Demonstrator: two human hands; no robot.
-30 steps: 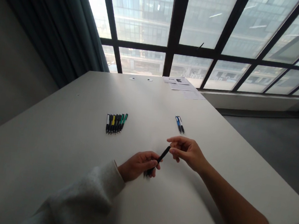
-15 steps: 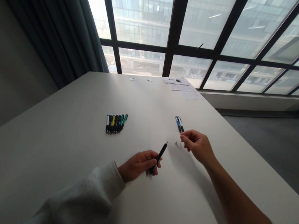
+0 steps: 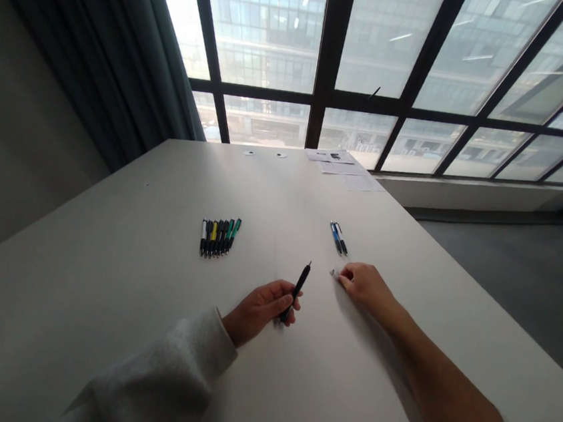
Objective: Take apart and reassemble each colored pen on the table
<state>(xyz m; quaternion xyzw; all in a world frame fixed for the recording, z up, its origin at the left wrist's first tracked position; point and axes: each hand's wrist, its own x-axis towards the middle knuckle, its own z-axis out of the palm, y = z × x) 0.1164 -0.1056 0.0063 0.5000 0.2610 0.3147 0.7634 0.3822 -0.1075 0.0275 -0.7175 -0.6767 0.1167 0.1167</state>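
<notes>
Moved since the earlier frame: the right hand (image 3: 366,288), which we noted up by the tip of the black pen (image 3: 300,281) one second ago, now lower and to the right, down at the bench (image 3: 106,253) beside a small pale piece (image 3: 333,272). Consequence, in our judgement: the hands have parted, the left keeping charge of the pen, the right attending to the small piece. Left hand (image 3: 264,306): pinching the black pen between thumb and fingers, in much the same place as before; pen tilted, its thin point upward and exposed. Right hand: thumb and forefinger drawn together at the near end of the small piece; whether they grip it or merely touch it, we cannot tell. Lying beyond the right hand, one pair of pens (image 3: 335,235), one blue, one pale. To the left, well apart, one row of pens (image 3: 219,238), white, black, yellow and green, side by side. At the far end, papers (image 3: 341,163), print too small for us to read. Hard to make out: the small piece, faint against the white top, its shape uncertain; the pen's lower end, partly behind the left fingers; a dark object at the bottom edge, nearly all cut off.
</notes>
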